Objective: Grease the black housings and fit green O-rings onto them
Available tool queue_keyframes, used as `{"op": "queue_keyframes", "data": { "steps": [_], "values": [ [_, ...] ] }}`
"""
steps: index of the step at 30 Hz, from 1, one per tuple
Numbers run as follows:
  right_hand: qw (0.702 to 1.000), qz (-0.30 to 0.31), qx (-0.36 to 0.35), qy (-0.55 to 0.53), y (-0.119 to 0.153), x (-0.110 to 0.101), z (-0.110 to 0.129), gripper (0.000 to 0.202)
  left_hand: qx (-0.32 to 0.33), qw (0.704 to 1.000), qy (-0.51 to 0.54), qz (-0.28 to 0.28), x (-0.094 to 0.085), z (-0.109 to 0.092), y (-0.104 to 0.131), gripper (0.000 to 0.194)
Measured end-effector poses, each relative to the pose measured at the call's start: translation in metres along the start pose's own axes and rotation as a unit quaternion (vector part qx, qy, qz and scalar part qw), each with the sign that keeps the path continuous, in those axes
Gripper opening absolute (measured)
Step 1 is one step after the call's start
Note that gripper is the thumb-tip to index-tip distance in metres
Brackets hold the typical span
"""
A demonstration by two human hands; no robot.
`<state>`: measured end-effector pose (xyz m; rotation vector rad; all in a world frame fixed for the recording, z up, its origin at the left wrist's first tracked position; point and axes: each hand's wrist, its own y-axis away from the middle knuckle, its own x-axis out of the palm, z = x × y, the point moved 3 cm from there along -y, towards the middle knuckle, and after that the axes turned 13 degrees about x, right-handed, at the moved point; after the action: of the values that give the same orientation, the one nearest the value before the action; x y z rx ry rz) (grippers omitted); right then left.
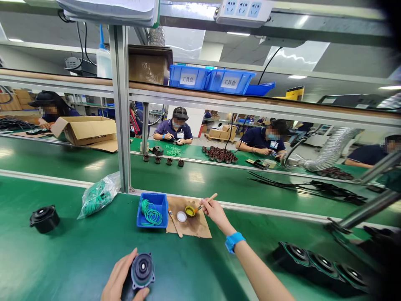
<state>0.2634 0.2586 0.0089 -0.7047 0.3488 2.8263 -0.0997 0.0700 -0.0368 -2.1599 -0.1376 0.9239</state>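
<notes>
My left hand (120,278) is closed around a round black motor-like housing (143,271) at the table's front, its face turned up. Between the fingers of my right hand (214,213) is a small brush (205,202) with a wooden handle. Its bristle end reaches the little pot of yellow liquid (189,211). Beside the pot lies a white lid (181,216) on a stained piece of cardboard (197,228). A second brush (175,223) rests at the cardboard's left edge. Green rubber rings (152,213) fill part of a blue bin (152,225).
A similar black housing (44,219) stands at the left, near a plastic bag of green rings (99,196). Several housings with green rings (322,263) line the right side. A metal post (120,108) rises behind the bin. Co-workers (173,129) sit across the line.
</notes>
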Motion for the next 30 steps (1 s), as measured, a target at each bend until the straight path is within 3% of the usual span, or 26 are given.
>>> {"op": "queue_keyframes", "data": {
  "steps": [4,11,17,21,26,30],
  "values": [
    [0.999,0.010,0.025,-0.026,0.004,0.000,-0.007,0.032,0.050,0.997,-0.033,0.043,-0.008,-0.003,-0.006,0.064],
    [0.999,-0.015,0.017,-0.045,0.009,-0.004,0.000,0.033,0.058,0.996,-0.047,0.056,-0.008,-0.007,-0.008,0.064],
    [0.997,-0.027,0.013,-0.072,0.018,-0.010,0.005,0.042,-0.008,0.999,-0.007,0.043,-0.010,-0.020,-0.011,0.062],
    [0.993,-0.030,-0.003,-0.116,0.039,-0.015,0.021,0.056,-0.039,0.998,0.021,0.047,-0.018,-0.031,-0.018,0.057],
    [0.981,0.059,-0.010,-0.182,0.107,0.015,0.053,0.063,-0.099,0.991,0.072,0.051,-0.021,-0.031,-0.021,0.051],
    [0.950,0.219,0.042,-0.219,0.161,0.061,0.062,0.058,-0.106,0.990,0.082,0.053,-0.019,-0.029,-0.018,0.054]
  ]
}}
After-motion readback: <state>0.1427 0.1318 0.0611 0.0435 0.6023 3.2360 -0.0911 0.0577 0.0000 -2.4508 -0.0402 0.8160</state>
